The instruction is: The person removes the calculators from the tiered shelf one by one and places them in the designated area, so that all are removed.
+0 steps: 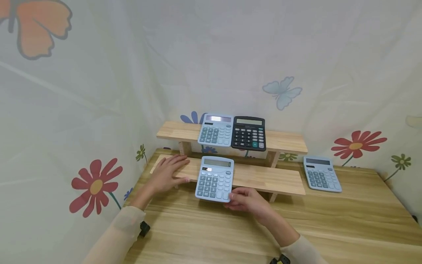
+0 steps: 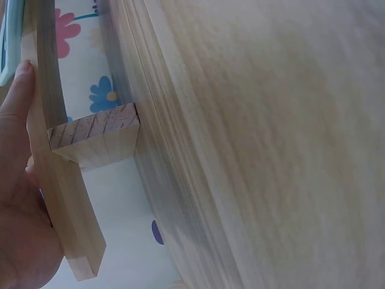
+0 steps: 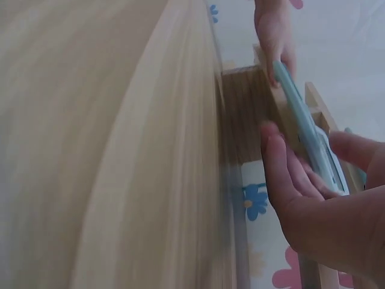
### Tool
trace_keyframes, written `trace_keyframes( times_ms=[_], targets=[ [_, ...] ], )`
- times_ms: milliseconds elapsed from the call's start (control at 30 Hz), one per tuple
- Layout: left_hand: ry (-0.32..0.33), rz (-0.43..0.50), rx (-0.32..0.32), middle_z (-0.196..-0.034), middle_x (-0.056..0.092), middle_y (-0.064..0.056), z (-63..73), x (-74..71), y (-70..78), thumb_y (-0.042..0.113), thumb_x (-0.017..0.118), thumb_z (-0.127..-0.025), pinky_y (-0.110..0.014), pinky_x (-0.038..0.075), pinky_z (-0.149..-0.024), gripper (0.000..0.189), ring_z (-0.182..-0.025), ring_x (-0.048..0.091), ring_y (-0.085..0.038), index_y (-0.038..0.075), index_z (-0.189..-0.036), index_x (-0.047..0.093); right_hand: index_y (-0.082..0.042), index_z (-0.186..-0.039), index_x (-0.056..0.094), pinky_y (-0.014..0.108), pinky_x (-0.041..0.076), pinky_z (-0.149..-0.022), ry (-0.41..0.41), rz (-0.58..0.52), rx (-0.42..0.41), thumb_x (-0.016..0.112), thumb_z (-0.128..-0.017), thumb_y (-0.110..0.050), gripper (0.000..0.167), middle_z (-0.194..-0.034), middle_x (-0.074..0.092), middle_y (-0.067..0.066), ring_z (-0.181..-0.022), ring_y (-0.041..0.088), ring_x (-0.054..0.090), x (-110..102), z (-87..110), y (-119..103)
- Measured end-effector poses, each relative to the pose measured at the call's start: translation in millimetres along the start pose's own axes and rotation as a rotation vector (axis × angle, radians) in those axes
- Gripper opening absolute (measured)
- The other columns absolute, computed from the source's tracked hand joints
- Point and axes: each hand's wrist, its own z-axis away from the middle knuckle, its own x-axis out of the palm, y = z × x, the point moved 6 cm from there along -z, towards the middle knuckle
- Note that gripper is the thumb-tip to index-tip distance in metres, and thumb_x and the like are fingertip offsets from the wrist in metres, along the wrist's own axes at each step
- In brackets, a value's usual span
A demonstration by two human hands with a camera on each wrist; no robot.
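Note:
My right hand (image 1: 248,201) pinches the lower right corner of a light blue calculator (image 1: 214,179), thumb on top and fingers beneath. In the head view that calculator overlaps the lower wooden shelf (image 1: 267,178), its near end jutting past the front edge. In the right wrist view the calculator (image 3: 302,123) appears edge-on beside my right hand (image 3: 325,211). My left hand (image 1: 167,174) rests on the shelf's left end, fingers spread and thumb pointing toward the calculator. The left wrist view shows the left hand (image 2: 18,180) against the shelf edge.
On the upper shelf (image 1: 285,141) a light blue calculator (image 1: 215,129) and a black calculator (image 1: 248,133) sit side by side. Another light blue calculator (image 1: 322,173) lies on the wooden table (image 1: 366,212) to the right. A flower-printed cloth (image 1: 230,55) hangs behind.

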Motion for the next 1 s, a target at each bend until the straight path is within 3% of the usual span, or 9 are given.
trace_keyframes(
  times_ms=[167,433,833,1000],
  targets=[
    [0.008,-0.001,0.008,-0.171,0.035,-0.002,0.0,0.4,0.1,0.074,0.061,-0.094,-0.067,0.008,-0.127,0.086,-0.160,0.024,-0.034,0.024,-0.162,0.046,0.016,-0.133,0.056,0.043,0.057,-0.104,0.069,-0.109,0.017,0.063,-0.108,-0.014,0.040,-0.118,0.072,0.018,-0.110,0.025,0.073,2,-3.6,-2],
    [0.003,0.011,0.004,-0.171,0.035,-0.002,0.3,-0.7,2.1,0.070,0.064,-0.096,-0.068,0.008,-0.127,0.083,-0.159,0.026,-0.036,0.024,-0.162,0.047,0.018,-0.140,0.049,0.045,0.051,-0.111,0.039,-0.246,0.025,0.062,-0.108,-0.012,0.046,-0.125,0.069,0.019,-0.116,0.024,0.069,10,-6.5,-3],
    [0.040,0.019,0.031,-0.169,0.039,-0.007,0.1,-3.1,3.3,0.066,0.068,-0.096,-0.071,0.011,-0.124,0.081,-0.157,0.028,-0.040,0.020,-0.160,0.050,0.014,-0.137,0.054,0.040,0.058,-0.102,0.045,-0.259,0.038,0.066,-0.106,-0.013,0.043,-0.115,0.074,0.012,-0.107,0.021,0.072,8,-8.6,-2],
    [0.022,0.010,0.019,-0.170,0.038,-0.005,0.9,-3.5,4.1,0.068,0.066,-0.095,-0.069,0.010,-0.126,0.082,-0.159,0.026,-0.036,0.022,-0.161,0.048,0.013,-0.139,0.054,0.035,0.060,-0.095,0.029,-0.244,0.050,0.066,-0.106,-0.016,0.045,-0.115,0.076,0.011,-0.104,0.019,0.073,10,-8.0,0]
  ],
)
